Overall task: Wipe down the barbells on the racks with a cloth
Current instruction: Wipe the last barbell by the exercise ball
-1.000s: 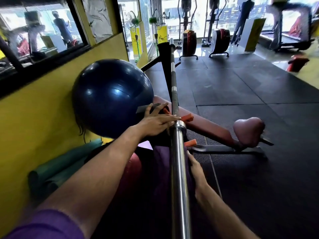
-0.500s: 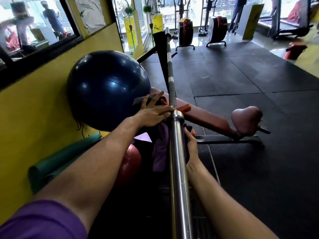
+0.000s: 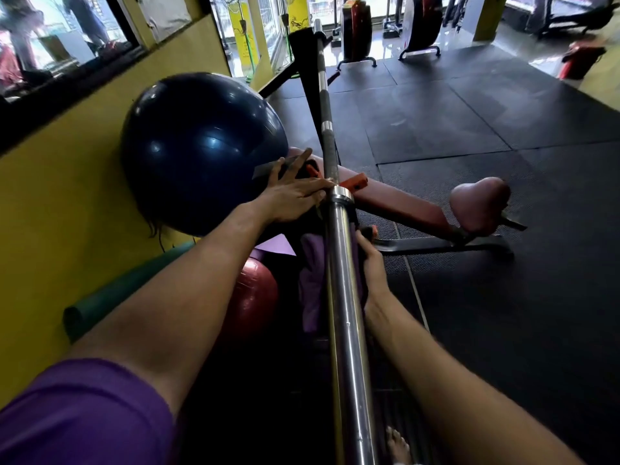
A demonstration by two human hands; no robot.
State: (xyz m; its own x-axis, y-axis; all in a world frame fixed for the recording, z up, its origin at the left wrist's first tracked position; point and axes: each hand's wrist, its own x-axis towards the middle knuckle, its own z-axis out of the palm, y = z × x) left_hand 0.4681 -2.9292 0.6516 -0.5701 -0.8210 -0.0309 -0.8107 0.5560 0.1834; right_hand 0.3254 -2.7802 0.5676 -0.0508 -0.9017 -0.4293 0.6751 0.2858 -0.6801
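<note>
- Down the frame's centre runs my barbell [image 3: 345,297], chrome sleeve nearest.
- Left hand [image 3: 292,199] rests beside its collar, fingers spread flat.
- Right hand [image 3: 370,263] grips the purple cloth [image 3: 312,280] around the sleeve.

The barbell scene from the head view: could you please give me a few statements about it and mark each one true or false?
1. The left hand rests with straight fingers beside the collar of the barbell. True.
2. The purple cloth lies flat on the floor mats. False: it hangs around the thick sleeve of the barbell, under the right hand.
3. The right hand holds the cloth against the right side of the barbell. True.
4. The blue exercise ball sits to the right of the barbell. False: it sits to the left, against the yellow wall.
5. A red ball lies below the blue one. True.
</note>
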